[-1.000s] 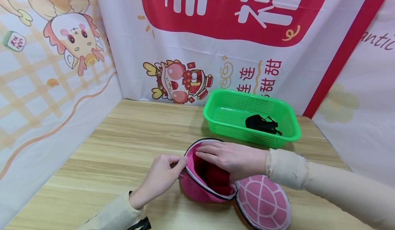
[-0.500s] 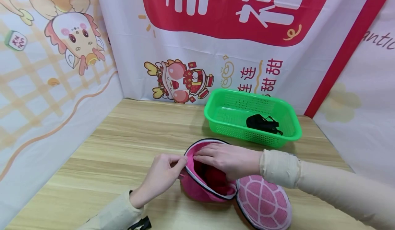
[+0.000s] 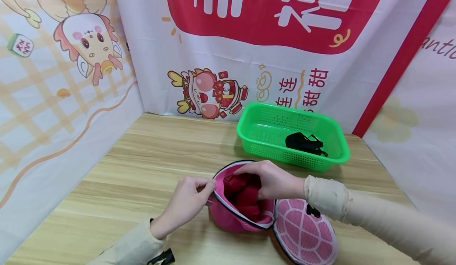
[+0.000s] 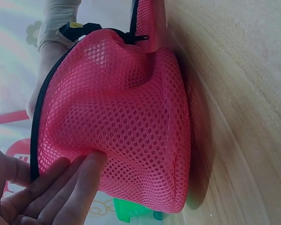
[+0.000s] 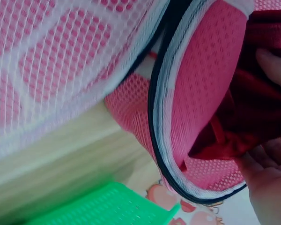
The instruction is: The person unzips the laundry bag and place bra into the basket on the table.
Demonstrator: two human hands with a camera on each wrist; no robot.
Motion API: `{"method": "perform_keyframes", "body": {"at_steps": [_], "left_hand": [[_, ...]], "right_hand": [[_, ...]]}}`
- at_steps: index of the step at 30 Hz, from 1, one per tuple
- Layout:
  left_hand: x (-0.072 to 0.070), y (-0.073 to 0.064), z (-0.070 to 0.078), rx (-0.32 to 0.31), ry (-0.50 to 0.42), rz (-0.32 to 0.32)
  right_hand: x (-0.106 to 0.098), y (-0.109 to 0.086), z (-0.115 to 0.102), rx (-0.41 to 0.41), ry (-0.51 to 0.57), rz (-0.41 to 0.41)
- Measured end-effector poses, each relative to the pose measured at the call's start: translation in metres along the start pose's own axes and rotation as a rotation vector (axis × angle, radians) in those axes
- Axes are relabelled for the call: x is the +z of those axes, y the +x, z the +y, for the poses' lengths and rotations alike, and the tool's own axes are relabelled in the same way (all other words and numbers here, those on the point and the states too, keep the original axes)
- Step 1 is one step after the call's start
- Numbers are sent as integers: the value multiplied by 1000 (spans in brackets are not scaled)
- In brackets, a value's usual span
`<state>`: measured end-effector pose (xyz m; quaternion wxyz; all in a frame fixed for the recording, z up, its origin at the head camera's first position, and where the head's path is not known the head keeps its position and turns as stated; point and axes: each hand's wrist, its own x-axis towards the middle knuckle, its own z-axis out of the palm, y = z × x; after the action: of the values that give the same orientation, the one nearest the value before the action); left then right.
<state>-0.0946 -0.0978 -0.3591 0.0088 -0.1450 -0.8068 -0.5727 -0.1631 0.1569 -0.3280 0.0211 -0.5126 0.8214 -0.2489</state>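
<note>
A pink mesh laundry bag [image 3: 233,221] stands on the table with its round zippered mouth facing up. Its lid [image 3: 306,231], pink mesh with white lines, lies folded out to the right. My left hand [image 3: 189,199] pinches the left side of the rim; in the left wrist view its fingers [image 4: 84,178] lie along the outer mesh. My right hand [image 3: 272,180] is arched inside the mouth, thumb and fingers spread apart over dark red cloth [image 3: 247,201]. In the right wrist view the cloth [image 5: 243,112] lies bunched between thumb and fingers, which it partly hides.
Behind the bag stands a green plastic basket [image 3: 270,148] holding a black strappy cloth item [image 3: 303,143]. Printed fabric [image 3: 153,51] hangs at the back and both sides of the wood-grain table [image 3: 117,194].
My right hand has lifted a little and arched, its thumb and fingers parting, so more red cloth shows. The left hand keeps its pinch on the rim.
</note>
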Motion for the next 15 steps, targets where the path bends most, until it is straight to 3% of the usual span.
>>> {"method": "perform_keyframes", "body": {"at_steps": [8, 15], "left_hand": [[0, -1, 0, -6, -15, -7], [0, -1, 1, -9, -1, -6]], "right_hand": [[2, -5, 6, 174, 109, 68], [4, -6, 10, 228, 181, 90]]}}
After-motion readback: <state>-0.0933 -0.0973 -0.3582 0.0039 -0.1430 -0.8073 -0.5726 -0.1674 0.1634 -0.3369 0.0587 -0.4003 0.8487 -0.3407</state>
